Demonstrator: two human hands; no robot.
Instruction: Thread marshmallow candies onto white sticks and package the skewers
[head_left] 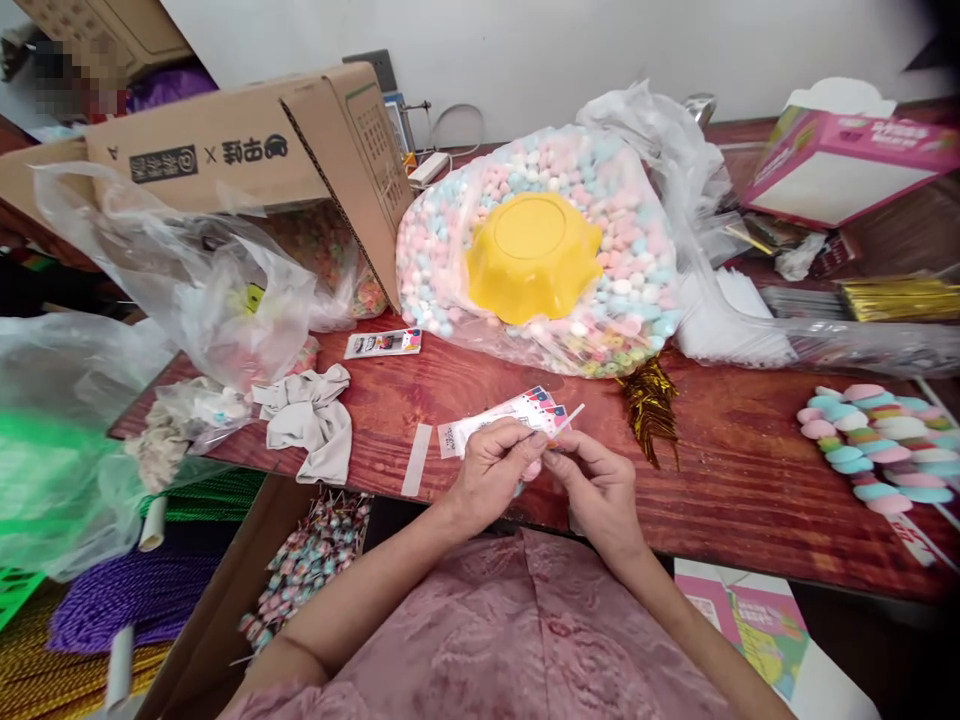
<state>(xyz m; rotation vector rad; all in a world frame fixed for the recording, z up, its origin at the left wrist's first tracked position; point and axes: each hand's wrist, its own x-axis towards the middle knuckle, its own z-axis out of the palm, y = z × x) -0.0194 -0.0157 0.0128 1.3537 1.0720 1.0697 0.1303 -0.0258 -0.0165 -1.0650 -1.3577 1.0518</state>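
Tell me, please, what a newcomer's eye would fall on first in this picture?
The large clear bag of pastel sweets at the back centre of the table, with a yellow bowl sitting on it, draws the eye first. At the near edge, the left hand and right hand pinch a small printed packet; farther right lie pastel sweet skewers.

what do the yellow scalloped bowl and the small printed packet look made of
The yellow scalloped bowl looks like matte moulded plastic: even colour, smooth wavy rim. The small printed packet looks like thin glossy film, probably plastic; its left end looks translucent.
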